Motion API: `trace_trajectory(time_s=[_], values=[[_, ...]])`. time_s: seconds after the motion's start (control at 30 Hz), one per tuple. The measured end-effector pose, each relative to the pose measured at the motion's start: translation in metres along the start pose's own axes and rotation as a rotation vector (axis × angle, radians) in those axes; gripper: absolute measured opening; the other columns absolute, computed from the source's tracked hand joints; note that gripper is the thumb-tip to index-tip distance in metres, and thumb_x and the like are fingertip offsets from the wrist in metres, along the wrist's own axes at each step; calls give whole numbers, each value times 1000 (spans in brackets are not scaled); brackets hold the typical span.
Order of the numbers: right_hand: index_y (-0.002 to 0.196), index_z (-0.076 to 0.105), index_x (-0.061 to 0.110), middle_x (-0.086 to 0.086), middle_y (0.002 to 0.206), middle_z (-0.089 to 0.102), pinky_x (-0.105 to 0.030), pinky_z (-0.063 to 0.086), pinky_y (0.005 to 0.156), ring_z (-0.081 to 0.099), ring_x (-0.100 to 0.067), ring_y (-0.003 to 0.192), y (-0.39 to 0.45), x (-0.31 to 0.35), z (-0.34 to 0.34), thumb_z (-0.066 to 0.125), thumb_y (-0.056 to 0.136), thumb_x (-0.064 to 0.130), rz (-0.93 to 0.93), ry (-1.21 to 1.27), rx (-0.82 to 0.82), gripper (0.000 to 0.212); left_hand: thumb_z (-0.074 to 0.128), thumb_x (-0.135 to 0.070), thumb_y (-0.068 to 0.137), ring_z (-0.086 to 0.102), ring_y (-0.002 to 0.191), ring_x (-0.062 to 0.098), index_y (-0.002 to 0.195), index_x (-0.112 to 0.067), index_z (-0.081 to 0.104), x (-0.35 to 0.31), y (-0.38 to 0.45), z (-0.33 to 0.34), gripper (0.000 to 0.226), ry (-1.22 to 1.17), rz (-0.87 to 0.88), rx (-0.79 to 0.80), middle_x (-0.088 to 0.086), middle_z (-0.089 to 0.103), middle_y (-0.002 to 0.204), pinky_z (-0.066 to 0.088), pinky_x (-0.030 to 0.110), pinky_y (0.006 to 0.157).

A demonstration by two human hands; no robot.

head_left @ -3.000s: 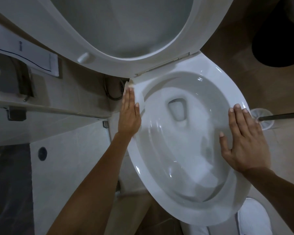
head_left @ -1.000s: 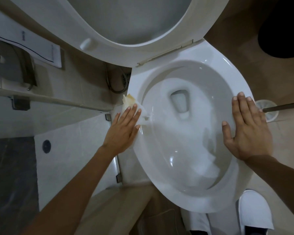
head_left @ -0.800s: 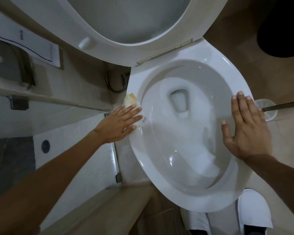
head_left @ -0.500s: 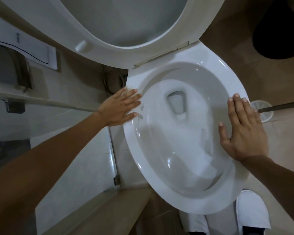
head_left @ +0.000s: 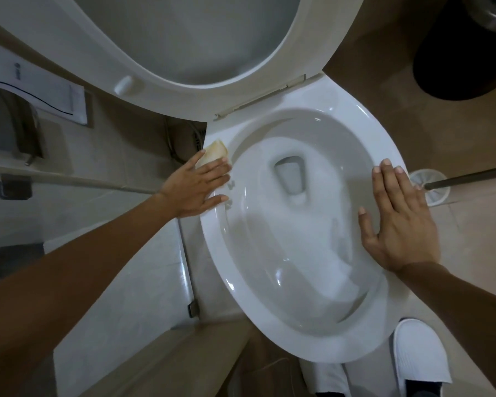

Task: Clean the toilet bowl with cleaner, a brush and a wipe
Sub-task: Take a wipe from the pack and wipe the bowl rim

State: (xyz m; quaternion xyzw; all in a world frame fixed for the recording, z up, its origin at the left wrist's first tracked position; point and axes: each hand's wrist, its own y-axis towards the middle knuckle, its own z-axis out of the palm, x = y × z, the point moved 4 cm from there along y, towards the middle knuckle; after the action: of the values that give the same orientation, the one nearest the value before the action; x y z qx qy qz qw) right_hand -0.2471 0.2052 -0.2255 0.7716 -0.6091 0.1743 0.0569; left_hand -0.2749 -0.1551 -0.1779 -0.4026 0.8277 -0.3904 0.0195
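The white toilet bowl [head_left: 352,116] fills the middle of the view, with its seat and lid [head_left: 103,53] raised behind it. My left hand [head_left: 196,186] lies flat on the bowl's left rim and presses a pale, yellow-stained wipe [head_left: 214,152] against it; part of the wipe sticks out past my fingers. My right hand [head_left: 398,217] rests flat on the right rim, fingers together, holding nothing. The toilet brush [head_left: 430,189] lies or stands on the floor just right of that hand, its dark handle [head_left: 476,176] running off to the right.
A tiled wall with a metal rail [head_left: 78,180] and a hose [head_left: 173,144] runs along the left. A black bin [head_left: 464,55] stands at the top right. My white slipper [head_left: 418,359] is on the floor below the bowl, beside a low ledge [head_left: 166,359].
My left hand has slid back and forth with the wipe along the left rim, first toward the front, then back toward the hinge. My right hand has stayed put on the right rim.
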Motion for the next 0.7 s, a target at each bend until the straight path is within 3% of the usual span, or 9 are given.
trace_trajectory(time_s=[0.2,0.33,0.43,0.7], values=[[154,13,11,-5,161,8,-44,15,119,8,-19,149,0,-1,0,29,92,40,-2,2,3,70,7,-57,97,28,142,25,139,-20,48,-17,-17,9,70,-6,83,-28,6,42,148,14,56,115],[154,14,10,-5,161,9,-45,17,119,8,-19,148,0,0,-1,29,92,40,-2,10,-4,70,-21,-50,88,-3,147,25,152,-25,10,0,1,-7,76,215,73,5,6,4,161,-6,54,117],[154,13,11,-5,161,8,-44,16,119,8,-19,148,1,0,-1,28,92,41,-2,6,-2,70,-20,-48,87,-21,144,24,150,-20,-14,14,29,-23,69,354,43,2,6,-21,157,-8,51,117],[154,12,11,-5,161,7,-45,17,119,8,-19,148,0,-1,0,28,92,41,0,1,-11,70,-10,-46,95,-23,143,21,145,-10,-29,24,68,-34,64,372,14,-97,6,-30,154,-3,42,119]])
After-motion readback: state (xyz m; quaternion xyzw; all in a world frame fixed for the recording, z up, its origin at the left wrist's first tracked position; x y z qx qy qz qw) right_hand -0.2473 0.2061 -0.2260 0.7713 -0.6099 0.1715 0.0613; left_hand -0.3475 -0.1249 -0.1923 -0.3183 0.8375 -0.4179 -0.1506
